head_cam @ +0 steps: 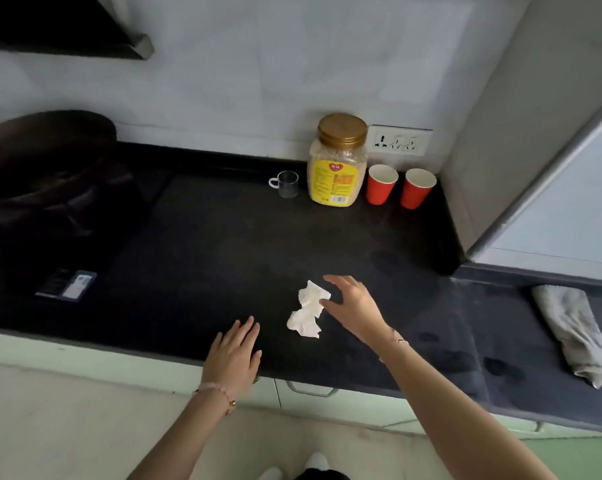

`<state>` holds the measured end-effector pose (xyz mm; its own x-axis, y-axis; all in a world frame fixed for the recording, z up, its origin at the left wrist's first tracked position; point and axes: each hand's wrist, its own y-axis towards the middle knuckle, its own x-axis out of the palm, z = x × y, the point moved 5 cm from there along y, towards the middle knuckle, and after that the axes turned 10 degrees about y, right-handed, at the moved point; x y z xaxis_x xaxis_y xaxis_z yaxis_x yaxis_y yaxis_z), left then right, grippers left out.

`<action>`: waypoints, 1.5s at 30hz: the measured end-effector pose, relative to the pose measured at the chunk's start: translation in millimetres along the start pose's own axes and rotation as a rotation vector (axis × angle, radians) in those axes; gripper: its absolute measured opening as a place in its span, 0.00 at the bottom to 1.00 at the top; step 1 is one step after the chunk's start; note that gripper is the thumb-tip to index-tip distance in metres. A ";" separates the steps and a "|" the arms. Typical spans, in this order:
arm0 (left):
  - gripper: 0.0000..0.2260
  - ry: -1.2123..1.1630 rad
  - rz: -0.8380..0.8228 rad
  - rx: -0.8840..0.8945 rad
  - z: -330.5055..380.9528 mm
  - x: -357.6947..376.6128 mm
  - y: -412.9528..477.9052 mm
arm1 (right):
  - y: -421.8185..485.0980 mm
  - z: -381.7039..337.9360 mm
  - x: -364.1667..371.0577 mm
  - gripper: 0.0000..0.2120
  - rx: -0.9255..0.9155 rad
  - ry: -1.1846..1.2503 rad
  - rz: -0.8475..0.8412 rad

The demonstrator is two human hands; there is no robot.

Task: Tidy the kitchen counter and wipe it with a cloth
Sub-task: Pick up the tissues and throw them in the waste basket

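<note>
Black bench (223,244) spans the frame, pale green drawers under its near edge. Grey fridge (552,188) stands at the right, next to the bench's far right corner. Dark stove with a dark pan (46,157) sits on the left, too dim for detail.

Grey cloth (576,334) lies crumpled on the lower dark ledge at the far right, well apart from both hands.

Jar (337,161), gold lid, yellow label, stands upright against the far wall. Two red paper cups (400,187) stand just right of it, side by side and upright. Small clear glass cup (287,183) stands just left of the jar. Flat dark packet (67,284) lies near left on the bench.

Crumpled white tissue (306,310) lies on the bench, near centre.

Right hand (355,306): grip released, fingers spread, just right of the tissue with the thumb at its edge; can't tell if it touches. Nothing held.

Left hand (233,355): grip released, palm down, fingers flat at the bench's near edge, left of the tissue and apart from it. Bracelet on each wrist.
</note>
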<state>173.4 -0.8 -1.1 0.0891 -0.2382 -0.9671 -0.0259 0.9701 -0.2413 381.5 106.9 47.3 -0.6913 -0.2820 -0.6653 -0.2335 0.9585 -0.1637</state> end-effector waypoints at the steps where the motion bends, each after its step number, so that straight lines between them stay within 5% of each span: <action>1: 0.23 -0.003 -0.004 -0.004 0.2 -0.7 0.2 | 7.1 -2.0 4.4 0.24 0.021 0.008 -0.008; 7: 0.23 0.004 -0.026 -0.038 1.0 -0.3 1.5 | 31.7 3.7 26.6 0.23 0.124 0.050 -0.065; 17: 0.22 0.020 -0.040 -0.040 2.5 -2.3 2.3 | 31.8 25.6 11.6 0.03 0.241 0.412 0.062; 25: 0.21 -0.298 0.144 0.070 39.0 -40.4 32.0 | 3.2 47.6 -18.0 0.02 0.300 0.631 0.216; 30: 0.23 -0.219 0.063 0.220 69.7 -35.4 46.4 | -23.5 60.7 -28.3 0.03 0.351 0.646 0.270; 34: 0.15 -0.217 0.100 0.192 71.6 -30.7 47.8 | -41.6 70.3 -37.1 0.04 0.383 0.686 0.317; 45: 0.03 -1.010 0.080 -0.135 65.8 -59.5 26.4 | -105.6 95.3 -84.4 0.07 0.419 0.838 0.517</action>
<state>232.9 42.0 55.3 0.8784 0.0382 -0.4764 -0.1753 0.9531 -0.2468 529.7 33.4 51.3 -0.9258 0.3761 -0.0392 0.3654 0.8632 -0.3483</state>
